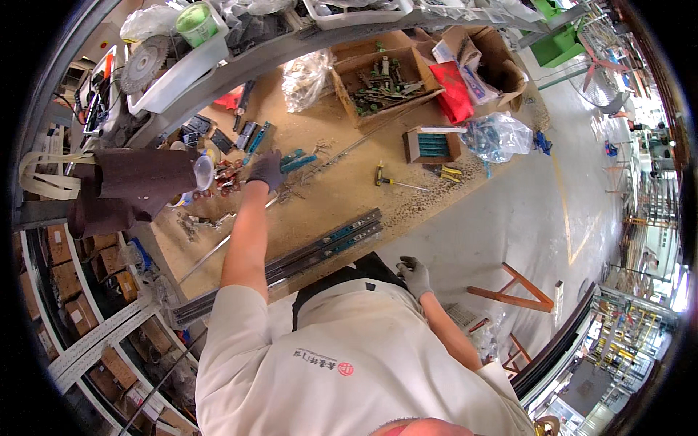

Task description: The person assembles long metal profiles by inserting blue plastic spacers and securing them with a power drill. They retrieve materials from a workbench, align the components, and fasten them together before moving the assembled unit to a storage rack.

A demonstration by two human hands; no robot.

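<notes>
My left hand (267,171), in a dark glove, reaches across the wooden workbench (342,174) with its back upward. It lies beside several teal strip-shaped parts (297,160), among small scattered metal parts. Its fingertips are too dark and small to make out, so any hold is unclear. My right hand (414,276), in a grey glove, hangs beside my hip off the bench's near edge. Its fingers are loosely apart with nothing in them. Long dark metal profiles (320,247) with teal pieces on them lie along the near edge, between my body and my left hand.
A screwdriver (392,183) and yellow-handled pliers (445,173) lie to the right, near a small box of teal parts (434,145). A large carton (356,109) of metal pieces stands at the back. Brown cloth (131,182) hangs at left; a wooden stand (520,291) is on the floor.
</notes>
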